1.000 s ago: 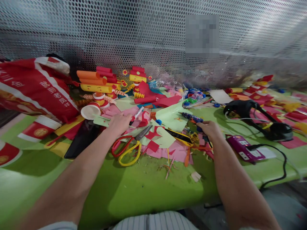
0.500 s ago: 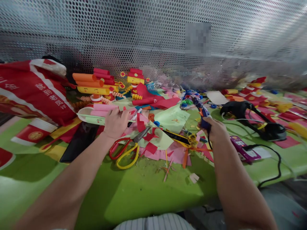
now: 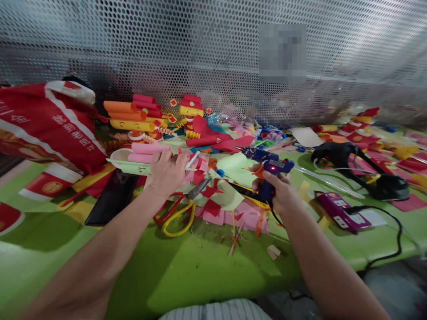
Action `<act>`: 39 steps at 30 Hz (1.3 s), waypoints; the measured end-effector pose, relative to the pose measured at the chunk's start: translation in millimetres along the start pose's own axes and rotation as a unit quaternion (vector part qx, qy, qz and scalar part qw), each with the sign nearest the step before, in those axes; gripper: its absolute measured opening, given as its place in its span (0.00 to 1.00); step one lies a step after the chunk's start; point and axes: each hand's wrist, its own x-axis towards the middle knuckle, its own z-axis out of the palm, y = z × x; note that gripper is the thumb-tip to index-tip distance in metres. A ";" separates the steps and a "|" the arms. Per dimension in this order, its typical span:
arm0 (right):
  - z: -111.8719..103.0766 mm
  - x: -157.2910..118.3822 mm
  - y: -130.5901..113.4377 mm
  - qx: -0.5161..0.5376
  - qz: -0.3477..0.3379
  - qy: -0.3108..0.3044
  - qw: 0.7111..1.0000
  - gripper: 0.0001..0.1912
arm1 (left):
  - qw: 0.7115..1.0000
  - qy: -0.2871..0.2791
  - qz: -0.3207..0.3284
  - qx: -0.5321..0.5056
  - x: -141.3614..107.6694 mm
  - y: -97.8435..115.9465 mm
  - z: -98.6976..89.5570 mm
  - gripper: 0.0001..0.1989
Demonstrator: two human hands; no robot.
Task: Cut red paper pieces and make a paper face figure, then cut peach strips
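Note:
My left hand (image 3: 166,172) is closed over the right end of a pale green paper figure (image 3: 131,167) with a drawn face and pink paper rolls on top. Its fingers hide that end. In my right hand (image 3: 280,190) is a blue hot glue gun (image 3: 263,158), gripped by its handle, with a red light glowing. The nozzle points left toward the figure and is apart from it. Scissors (image 3: 199,188) with red and yellow handles lie open below my left hand. A white pen (image 3: 193,158) lies just beyond its fingers.
Finished paper figures (image 3: 131,125) stand at the back left beside a red bag (image 3: 63,129). Further left are a paper cup (image 3: 50,182) and a black phone (image 3: 111,198). A purple power strip (image 3: 336,211) with a cable and a black headband-like device (image 3: 360,171) lie right. Paper scraps cover the middle.
My right hand has turned the glue gun from pointing away to pointing left and brought it slightly nearer the figure. The left hand keeps its hold on the paper figure.

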 end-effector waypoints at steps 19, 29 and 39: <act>39.9 -30.4 7.9 -0.215 -0.053 -0.104 0.970 0.24 | 0.999 -0.009 0.019 -0.038 1.3 7.5 -6.8 0.10; 41.8 -32.1 13.5 -0.259 -0.114 -0.108 0.953 0.15 | 0.999 -0.004 0.041 -0.029 5.2 16.0 -15.2 0.12; 39.1 -32.5 20.3 -0.306 -0.130 -0.072 0.941 0.15 | 0.997 -0.003 0.068 0.026 5.6 18.7 -18.4 0.11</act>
